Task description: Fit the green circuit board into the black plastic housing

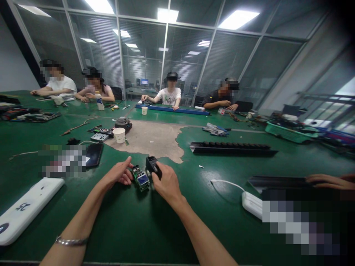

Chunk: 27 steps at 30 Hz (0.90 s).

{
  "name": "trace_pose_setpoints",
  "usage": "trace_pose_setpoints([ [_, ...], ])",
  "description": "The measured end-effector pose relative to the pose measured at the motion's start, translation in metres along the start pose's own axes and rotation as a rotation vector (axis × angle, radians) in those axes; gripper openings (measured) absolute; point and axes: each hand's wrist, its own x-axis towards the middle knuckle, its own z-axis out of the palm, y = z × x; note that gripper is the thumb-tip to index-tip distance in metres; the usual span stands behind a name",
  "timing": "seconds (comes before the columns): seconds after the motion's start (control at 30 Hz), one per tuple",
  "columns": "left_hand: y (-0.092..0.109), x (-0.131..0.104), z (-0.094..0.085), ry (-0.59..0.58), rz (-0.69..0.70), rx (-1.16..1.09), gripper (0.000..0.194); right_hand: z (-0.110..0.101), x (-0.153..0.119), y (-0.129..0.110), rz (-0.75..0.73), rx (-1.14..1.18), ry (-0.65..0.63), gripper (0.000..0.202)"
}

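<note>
Big green felt-covered table [116, 225], matte and soft, with a worn bare patch at the far middle. Near left on it lies a white glossy plastic oblong casing [26, 208], smooth and rounded. Right of centre I see a long black ridged plastic strip [233, 148], and at near right a white cable with plug block [251, 203]. A white paper cup [119, 135] stands far left of my hands.

Near centre, the small green circuit board with a blue screen [141, 178] rests on the felt. My left hand [118, 174] pinches its left edge, fingers pressed on it. My right hand [165, 183] grips a small black plastic box-shaped housing [153, 166], touching the board's right. I judge the board light, stiff and fragile: hold by the edges, off the screen. The housing looks rigid, smooth and light.
</note>
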Motion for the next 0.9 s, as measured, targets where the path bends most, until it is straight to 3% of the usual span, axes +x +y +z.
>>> trace_pose_setpoints([
  [0.17,0.001,-0.002,0.0,-0.003,0.012,0.002,0.079,-0.004,-0.001,-0.019,-0.115,0.199,0.101,0.04],
  [0.63,0.007,-0.007,0.001,0.031,-0.029,0.042,0.085,0.007,-0.018,-0.034,-0.207,0.14,-0.045,0.044],
  [0.9,0.006,-0.006,-0.002,0.05,-0.026,0.064,0.087,0.011,-0.026,-0.035,-0.136,0.064,-0.109,0.047],
])
